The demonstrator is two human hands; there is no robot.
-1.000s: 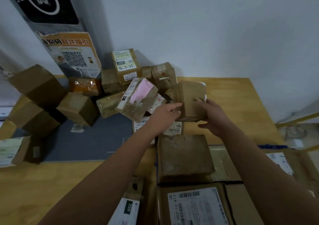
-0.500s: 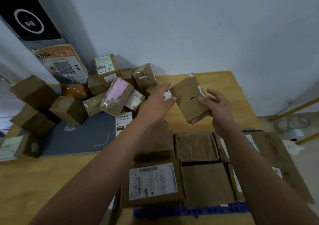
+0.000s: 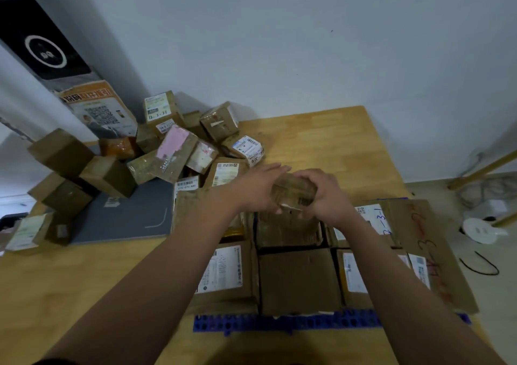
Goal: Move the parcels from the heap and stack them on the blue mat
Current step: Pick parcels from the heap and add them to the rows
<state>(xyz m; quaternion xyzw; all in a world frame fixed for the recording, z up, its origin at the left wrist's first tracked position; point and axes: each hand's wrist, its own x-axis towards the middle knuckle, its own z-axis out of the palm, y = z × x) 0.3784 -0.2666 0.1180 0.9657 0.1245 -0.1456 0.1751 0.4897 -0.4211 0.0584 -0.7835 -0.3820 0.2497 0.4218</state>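
- A small brown cardboard parcel (image 3: 293, 192) with a barcode on its near face is held up between both hands, over the back row of the boxes on the mat.
- The left hand (image 3: 258, 192) is clamped on the parcel's left end — fingers are laid along the far side and the thumb is tucked in at the near lower edge.
- The right hand (image 3: 328, 197) is wrapped over the right end, with the fingers curled across the top and the thumb down at the near edge.
- Whether the parcel's underside is touching the box beneath cannot be told, as that part is hidden by the hands.
- Below, a blue perforated plastic mat (image 3: 279, 322) is seen near the front edge of the light wooden table (image 3: 321, 141). Only its front strip is showing.
- The mat is packed with stacked brown cardboard boxes (image 3: 298, 280), set side by side in rows.
- A white shipping label is carried by the front-left box (image 3: 223, 269).
- A flat cardboard piece with handwritten numbers (image 3: 430, 252) is lying along the right side of the stack.
- The heap of brown cardboard parcels (image 3: 145, 166) is piled at the far left of the table, against the wall — its nearest boxes are just beyond the left hand.
- A tilted pink-patched parcel (image 3: 174, 148) is lying on top of the heap.
- A grey flat pad (image 3: 126, 216) is spread under the heap's near side.
- An orange poster with a QR code (image 3: 98, 107) is propped behind the heap.
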